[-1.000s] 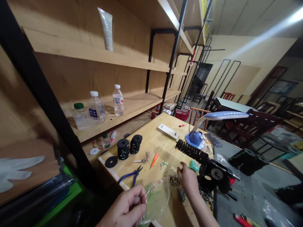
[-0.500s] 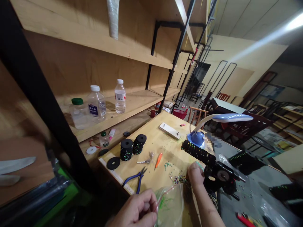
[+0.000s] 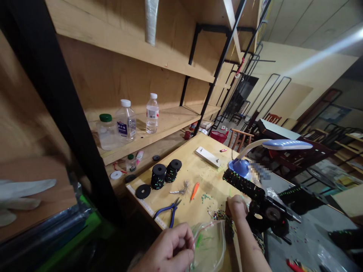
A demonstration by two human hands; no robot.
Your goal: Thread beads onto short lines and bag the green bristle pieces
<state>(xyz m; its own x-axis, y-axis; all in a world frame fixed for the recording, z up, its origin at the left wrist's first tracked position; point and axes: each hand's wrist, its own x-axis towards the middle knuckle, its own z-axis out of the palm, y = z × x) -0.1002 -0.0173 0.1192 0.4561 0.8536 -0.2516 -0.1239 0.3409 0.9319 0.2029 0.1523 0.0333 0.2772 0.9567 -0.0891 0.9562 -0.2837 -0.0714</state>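
My left hand [image 3: 176, 245] is at the bottom centre, thumb and fingers pinched on the edge of a clear zip bag [image 3: 213, 247]. Bright green strands show inside the bag. Farther forward, my right hand [image 3: 237, 207] is curled on the table beside a black clamp-like device [image 3: 266, 211]; its fingertips and whatever they hold are hidden. A heap of small coloured beads [image 3: 219, 215] lies just left of that hand. From the device a black roll with coloured flecks [image 3: 242, 184] reaches toward the lamp.
Blue-handled pliers [image 3: 169, 211], an orange tool [image 3: 194, 190], black spools [image 3: 158, 176] and a white block [image 3: 208, 156] lie on the wooden table. A blue desk lamp [image 3: 239, 167] stands at the back. Bottles [image 3: 152, 115] line the shelf on the left.
The whole scene has shifted slightly right as my head turned. My left hand still pinches the bag. My right hand stays beside the black device, its fingers slightly more tucked.
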